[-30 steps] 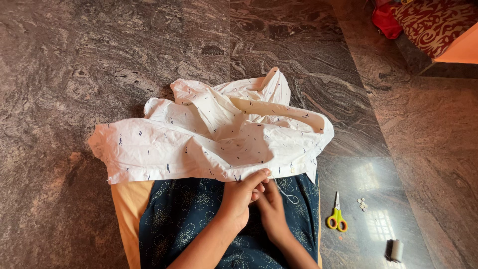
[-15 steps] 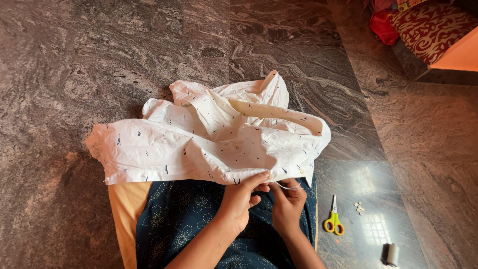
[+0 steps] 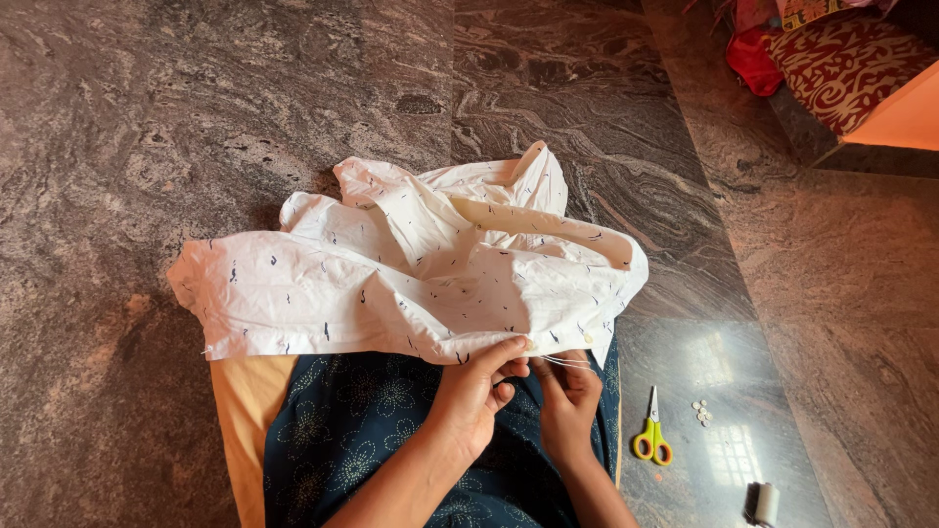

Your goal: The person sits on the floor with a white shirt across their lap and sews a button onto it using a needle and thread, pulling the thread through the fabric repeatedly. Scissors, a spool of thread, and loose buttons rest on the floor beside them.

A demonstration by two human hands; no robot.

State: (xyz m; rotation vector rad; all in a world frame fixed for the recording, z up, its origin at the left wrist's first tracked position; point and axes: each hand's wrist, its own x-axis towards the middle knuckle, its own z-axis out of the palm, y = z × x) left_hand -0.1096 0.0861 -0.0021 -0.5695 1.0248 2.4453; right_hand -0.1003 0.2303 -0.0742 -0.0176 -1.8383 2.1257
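Fingers (image 3: 509, 354) pinch white cloth (image 3: 411, 284), seemingly with thread (image 3: 567, 362).

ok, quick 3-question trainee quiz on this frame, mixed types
1. True or false: the scissors lie on the shirt.
2. Which hand pinches the shirt's hem? A) left hand B) right hand C) neither
3. Fill in: a strand of white ____ runs from the hem to the right hand.

Key
1. False: they lie on the floor, to the person's right, near small buttons and a spool.
2. A
3. thread
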